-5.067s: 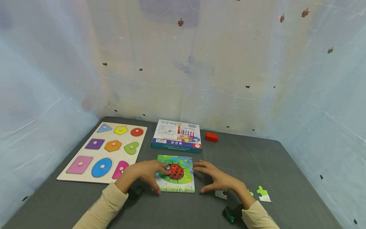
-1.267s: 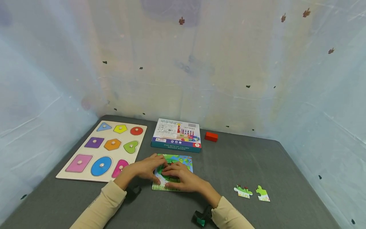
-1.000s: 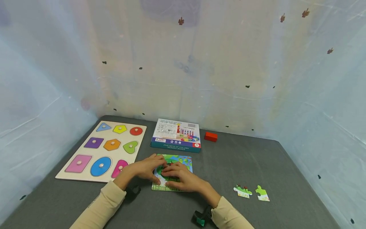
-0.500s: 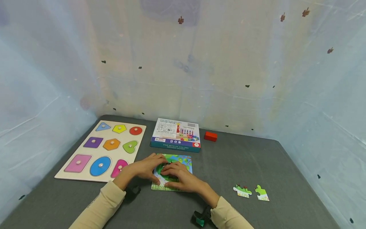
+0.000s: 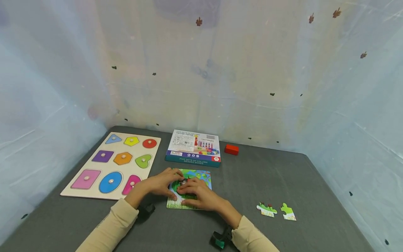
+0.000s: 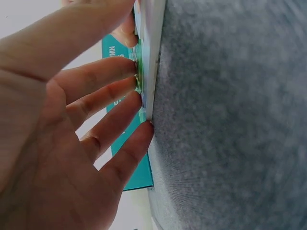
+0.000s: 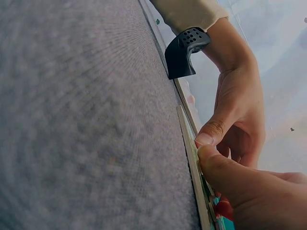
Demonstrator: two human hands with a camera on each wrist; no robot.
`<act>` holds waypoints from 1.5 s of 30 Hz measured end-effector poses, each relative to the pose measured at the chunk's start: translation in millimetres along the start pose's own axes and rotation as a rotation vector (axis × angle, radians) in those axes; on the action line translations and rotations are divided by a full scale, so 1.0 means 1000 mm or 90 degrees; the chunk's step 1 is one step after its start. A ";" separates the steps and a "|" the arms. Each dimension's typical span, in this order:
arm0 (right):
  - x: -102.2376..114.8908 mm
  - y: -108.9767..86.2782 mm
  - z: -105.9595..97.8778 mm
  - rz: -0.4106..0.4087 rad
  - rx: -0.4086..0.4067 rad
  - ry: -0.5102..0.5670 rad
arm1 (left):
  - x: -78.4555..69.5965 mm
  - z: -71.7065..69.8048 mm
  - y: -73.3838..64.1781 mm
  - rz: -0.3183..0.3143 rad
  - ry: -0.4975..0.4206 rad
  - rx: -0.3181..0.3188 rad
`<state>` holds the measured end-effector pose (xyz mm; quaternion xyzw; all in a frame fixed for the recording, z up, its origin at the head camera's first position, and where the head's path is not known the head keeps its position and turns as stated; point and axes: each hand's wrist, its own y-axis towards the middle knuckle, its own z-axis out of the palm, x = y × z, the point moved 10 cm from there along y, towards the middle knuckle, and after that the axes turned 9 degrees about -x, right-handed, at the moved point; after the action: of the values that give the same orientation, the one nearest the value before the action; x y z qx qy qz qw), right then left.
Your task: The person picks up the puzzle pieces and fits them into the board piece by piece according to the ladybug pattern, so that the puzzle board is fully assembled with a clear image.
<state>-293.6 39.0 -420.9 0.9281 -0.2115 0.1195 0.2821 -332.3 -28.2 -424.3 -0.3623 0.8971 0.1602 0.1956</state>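
Note:
A square jigsaw puzzle board [image 5: 201, 175] with a ladybug picture lies flat on the table, its middle covered by both hands. My left hand [image 5: 161, 183] rests at its left side, thumb and fingers spread apart. The left wrist view shows the fingertips [image 6: 144, 128] touching the board's edge. My right hand [image 5: 199, 196] lies over the middle and lower part, with the fingers and thumb touching the picture. In the right wrist view both thumbs nearly meet, the right thumb [image 7: 213, 160] pressing at the board. Whether a loose piece is beneath the right fingers is hidden.
Two loose puzzle pieces, a green-and-white one [image 5: 267, 210] and a corner-like one [image 5: 288, 212], lie to the right. A knobbed shape board [image 5: 94, 164] stands left. Behind are a bead-set box [image 5: 192, 148] and a red block [image 5: 231, 149]. Plastic sheeting encloses the grey table [image 5: 258, 182].
About five seconds ago my right hand was right of the board, near a loose piece gone from that spot now. It moved left onto the board. Over the last second both hands stay still.

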 end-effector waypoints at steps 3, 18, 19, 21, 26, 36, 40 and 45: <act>0.000 -0.002 0.001 0.006 0.002 -0.001 | 0.000 0.002 0.000 -0.002 -0.001 -0.001; 0.001 0.003 -0.002 0.004 -0.014 -0.004 | -0.003 -0.006 -0.001 -0.041 -0.009 -0.012; 0.001 0.004 -0.001 0.004 -0.014 -0.002 | -0.003 -0.006 -0.002 -0.045 -0.010 -0.014; 0.002 0.004 -0.001 -0.003 -0.017 -0.010 | -0.002 -0.006 -0.003 -0.049 -0.012 -0.018; 0.006 0.006 -0.001 -0.021 -0.021 -0.033 | 0.001 -0.006 -0.003 -0.044 -0.012 -0.011; 0.004 0.004 0.001 -0.011 -0.013 -0.003 | 0.003 -0.005 -0.001 -0.030 -0.011 0.002; -0.004 0.001 0.002 0.020 -0.006 0.044 | 0.001 -0.003 0.000 -0.025 -0.017 0.007; -0.010 -0.001 -0.004 0.024 -0.031 0.050 | -0.001 -0.001 0.001 -0.022 -0.017 0.008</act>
<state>-302.5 45.1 -421.5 0.9116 -0.2203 0.1556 0.3103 -332.7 -27.6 -422.5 -0.3743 0.8890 0.1561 0.2126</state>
